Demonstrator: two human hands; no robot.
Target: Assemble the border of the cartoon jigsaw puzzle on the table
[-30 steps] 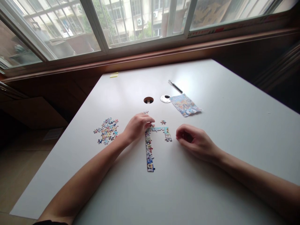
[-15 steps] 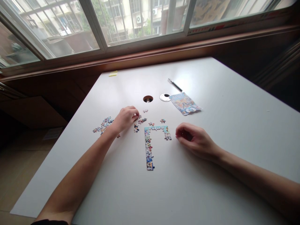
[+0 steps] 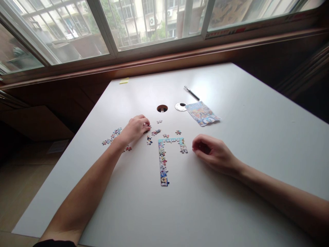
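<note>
My left hand (image 3: 136,127) is over the table left of the partly joined jigsaw puzzle (image 3: 162,161), its fingers pinched on a small puzzle piece (image 3: 147,127) that they mostly cover. The joined pieces form a left side, a top edge and a short right-hand part. My right hand (image 3: 214,152) rests just right of that short part, fingers curled against the thumb; whether something is between the tips is hidden. Loose pieces (image 3: 156,132) lie above the joined edge and beside my left fingertips. A pile of pieces (image 3: 112,136) spreads behind my left wrist, partly covered.
A crumpled picture sheet (image 3: 203,113) lies at the upper right, close to a metal ring cover (image 3: 180,106) and a pen (image 3: 191,93). The white table (image 3: 185,206) has a round cable hole (image 3: 162,108). A yellow sticky note (image 3: 123,81) marks its far edge, below the window.
My left hand has drawn back a little to the left, and the small piece by its fingertips has come with it. More pieces show beneath my wrist. My right hand stays almost still.
</note>
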